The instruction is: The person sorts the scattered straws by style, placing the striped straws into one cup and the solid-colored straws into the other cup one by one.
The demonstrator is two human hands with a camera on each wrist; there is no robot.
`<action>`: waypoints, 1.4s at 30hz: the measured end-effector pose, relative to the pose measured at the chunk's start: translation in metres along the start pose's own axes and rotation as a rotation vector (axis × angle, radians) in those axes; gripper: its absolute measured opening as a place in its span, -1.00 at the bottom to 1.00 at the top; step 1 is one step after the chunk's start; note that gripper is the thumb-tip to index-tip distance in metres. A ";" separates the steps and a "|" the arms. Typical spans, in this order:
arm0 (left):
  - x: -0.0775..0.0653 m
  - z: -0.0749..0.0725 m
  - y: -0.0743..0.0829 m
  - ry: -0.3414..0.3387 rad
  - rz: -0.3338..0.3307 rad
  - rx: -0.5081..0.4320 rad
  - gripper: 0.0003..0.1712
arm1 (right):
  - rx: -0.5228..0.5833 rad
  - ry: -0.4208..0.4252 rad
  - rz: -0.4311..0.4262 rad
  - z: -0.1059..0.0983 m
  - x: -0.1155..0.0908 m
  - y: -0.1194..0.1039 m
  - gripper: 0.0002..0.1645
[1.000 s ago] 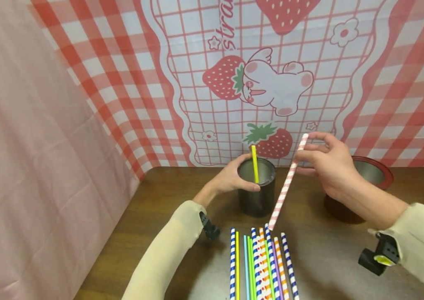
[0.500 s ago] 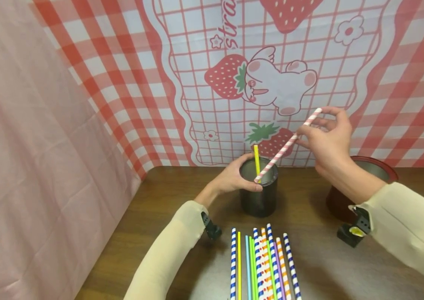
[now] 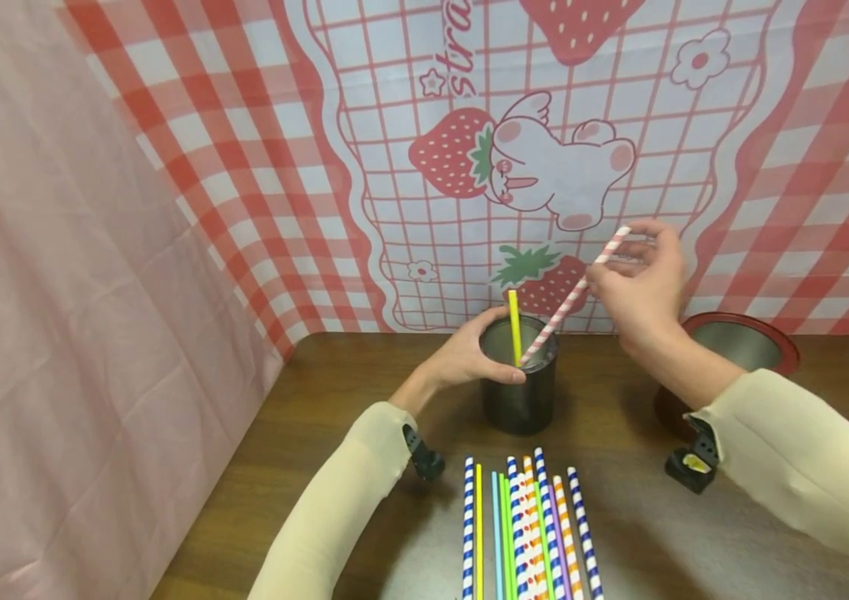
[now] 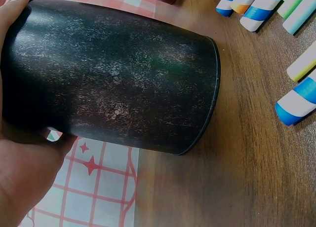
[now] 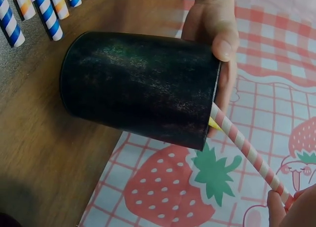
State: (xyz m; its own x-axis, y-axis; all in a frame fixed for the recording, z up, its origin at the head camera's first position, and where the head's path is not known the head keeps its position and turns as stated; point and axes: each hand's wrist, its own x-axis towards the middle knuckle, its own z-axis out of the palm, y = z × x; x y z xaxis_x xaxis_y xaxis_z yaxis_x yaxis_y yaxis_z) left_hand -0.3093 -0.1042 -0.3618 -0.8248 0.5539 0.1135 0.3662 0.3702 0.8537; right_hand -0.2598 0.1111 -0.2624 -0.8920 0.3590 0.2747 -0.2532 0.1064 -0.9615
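My left hand (image 3: pixel 469 354) grips a dark metal cup (image 3: pixel 518 404) around its upper part, thumb along the near rim. The cup stands upright on the table, and a yellow straw (image 3: pixel 514 321) leans inside it. A pink-and-white striped straw (image 3: pixel 562 308) is pinched near its top by my right hand (image 3: pixel 641 287). It slants down to the left, its lower end at the cup's mouth. From the right wrist view, the striped straw (image 5: pixel 252 155) passes behind the cup's rim beside the yellow straw (image 5: pixel 214 124).
Several straws (image 3: pixel 521 533), striped and plain, lie side by side in front of the cup on the wooden table (image 3: pixel 304 450). A reddish-brown pot (image 3: pixel 784 350) stands behind my right forearm. A strawberry-print cloth (image 3: pixel 424 225) hangs along the back.
My right hand has lifted the pink striped straw from just above the lying straws and brought its lower end to the cup's mouth. The left hand keeps its hold on the cup.
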 end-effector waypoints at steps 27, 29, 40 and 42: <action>0.000 0.002 0.000 0.010 0.001 -0.025 0.11 | -0.268 -0.155 -0.100 0.026 -0.019 0.035 -0.32; 0.000 0.002 0.000 0.008 0.003 -0.031 0.10 | -0.277 -0.164 -0.108 0.027 -0.020 0.036 -0.33; 0.001 0.001 0.001 -0.018 0.033 -0.084 0.07 | -0.316 -0.175 -0.126 0.028 -0.018 0.039 -0.43; 0.000 0.001 0.000 -0.030 0.041 -0.102 0.05 | -0.318 -0.179 -0.112 0.025 -0.018 0.040 -0.43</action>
State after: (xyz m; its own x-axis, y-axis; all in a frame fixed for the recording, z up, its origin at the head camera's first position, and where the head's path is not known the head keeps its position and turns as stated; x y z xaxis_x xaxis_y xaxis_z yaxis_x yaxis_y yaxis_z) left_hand -0.3094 -0.1034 -0.3621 -0.7960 0.5898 0.1359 0.3526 0.2694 0.8962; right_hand -0.2630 0.0852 -0.3057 -0.9237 0.1642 0.3462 -0.2495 0.4281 -0.8686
